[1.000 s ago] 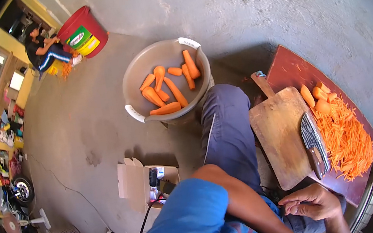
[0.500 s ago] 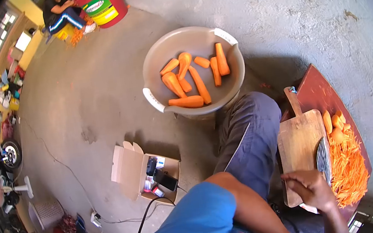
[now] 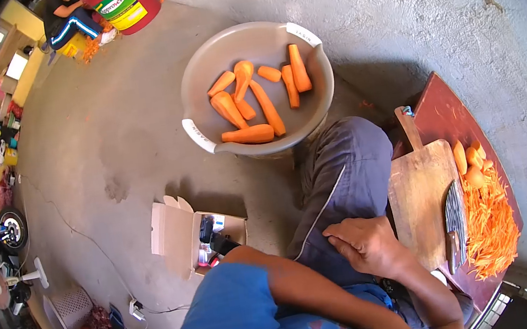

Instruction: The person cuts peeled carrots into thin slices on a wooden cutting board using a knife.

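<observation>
My right hand (image 3: pixel 366 244) is over my dark trouser leg (image 3: pixel 345 173), left of the cutting board, its fingers curled together; whatever they hold, if anything, is hidden. My left forearm (image 3: pixel 323 297) crosses my body below, and its hand lies outside the picture. Beside my leg is the wooden cutting board (image 3: pixel 424 192). A knife (image 3: pixel 454 218) with a dark patterned blade and brown handle rests at its right edge. Next to it lie a heap of shredded carrot (image 3: pixel 491 227) and several cut carrot pieces (image 3: pixel 474 165) on a red-brown surface (image 3: pixel 439 109).
A grey-brown basin (image 3: pixel 195 59) holding several peeled carrots (image 3: pixel 265 107) stands ahead. An open cardboard box (image 3: pixel 169 238) with small items sits on the floor, near a cable (image 3: pixel 77 228). Another person (image 3: pixel 68 23) sits by a red bucket (image 3: pixel 130 8); a second person is lower left.
My right hand has moved left from the cutting board to above my leg, uncovering the knife's handle. The camera view has shifted slightly.
</observation>
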The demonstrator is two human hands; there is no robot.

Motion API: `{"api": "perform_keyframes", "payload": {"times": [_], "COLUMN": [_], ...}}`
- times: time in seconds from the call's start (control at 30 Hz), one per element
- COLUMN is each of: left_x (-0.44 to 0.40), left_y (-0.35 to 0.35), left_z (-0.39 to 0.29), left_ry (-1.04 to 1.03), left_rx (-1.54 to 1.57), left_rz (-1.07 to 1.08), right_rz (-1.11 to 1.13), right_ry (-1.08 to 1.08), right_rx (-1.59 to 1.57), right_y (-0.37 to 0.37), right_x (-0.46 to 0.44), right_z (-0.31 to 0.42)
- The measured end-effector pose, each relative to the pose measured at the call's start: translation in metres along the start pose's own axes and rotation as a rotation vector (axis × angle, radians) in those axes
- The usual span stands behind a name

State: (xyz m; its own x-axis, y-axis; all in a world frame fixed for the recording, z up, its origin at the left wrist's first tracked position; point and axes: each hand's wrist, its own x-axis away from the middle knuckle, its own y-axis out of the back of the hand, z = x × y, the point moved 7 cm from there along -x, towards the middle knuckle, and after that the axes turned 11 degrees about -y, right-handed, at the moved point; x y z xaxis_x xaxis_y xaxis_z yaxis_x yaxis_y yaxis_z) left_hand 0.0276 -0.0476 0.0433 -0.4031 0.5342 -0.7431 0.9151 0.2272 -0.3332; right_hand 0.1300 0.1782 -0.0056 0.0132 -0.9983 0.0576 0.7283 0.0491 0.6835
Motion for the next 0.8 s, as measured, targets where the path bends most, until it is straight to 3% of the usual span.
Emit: {"api": "perform_keyframes", "payload": {"times": [0.03, 0.07, 0.13, 0.2, 0.27, 0.37, 0.47, 0.57, 0.67, 0.73, 0.8], "left_x": [-0.024, -0.02, 0.004, 0.017, 0.02, 0.039, 0.059, 0.053, 0.001, -0.017, -0.023], "left_y": [0.059, 0.058, 0.06, 0.063, 0.069, 0.081, 0.093, 0.099, 0.05, 0.026, 0.017], "left_z": [0.005, 0.001, 0.01, -0.009, -0.076, -0.074, -0.111, -0.171, -0.241, -0.252, -0.251], "left_ry": [0.0, -0.075, 0.054, 0.019, -0.184, -0.037, 0.007, 0.063, -0.132, -0.206, -0.234], "left_rx": [0.002, 0.019, -0.273, -0.343, -0.182, -0.363, -0.533, -1.186, -1.797, -1.88, -1.873], "left_rz": [0.001, -0.012, 0.098, 0.087, -0.05, -0.071, -0.327, -0.439, -0.239, -0.201, -0.206], "right_rz": [-0.055, -0.061, -0.078, -0.078, -0.076, -0.045, 0.035, 0.101, 0.198, 0.209, 0.149], "right_ry": [0.034, 0.035, 0.044, 0.073, 0.09, 0.063, -0.034, -0.061, 0.037, -0.01, -0.216], "right_rx": [-0.004, 0.003, 0.021, 0.101, 0.154, 0.163, 0.033, -0.045, 0.296, 0.269, 0.0], "right_y": [0.0, -0.001, -0.001, -0.003, -0.006, -0.015, -0.018, -0.006, -0.022, -0.026, -0.02], "right_x": [0.002, 0.005, 0.011, 0.019, 0.028, 0.047, 0.066, 0.086, 0.104, 0.105, 0.108], "right_z": [0.0, -0.001, -0.002, -0.001, -0.002, -0.009, -0.015, 0.0, -0.002, -0.009, -0.02]}}
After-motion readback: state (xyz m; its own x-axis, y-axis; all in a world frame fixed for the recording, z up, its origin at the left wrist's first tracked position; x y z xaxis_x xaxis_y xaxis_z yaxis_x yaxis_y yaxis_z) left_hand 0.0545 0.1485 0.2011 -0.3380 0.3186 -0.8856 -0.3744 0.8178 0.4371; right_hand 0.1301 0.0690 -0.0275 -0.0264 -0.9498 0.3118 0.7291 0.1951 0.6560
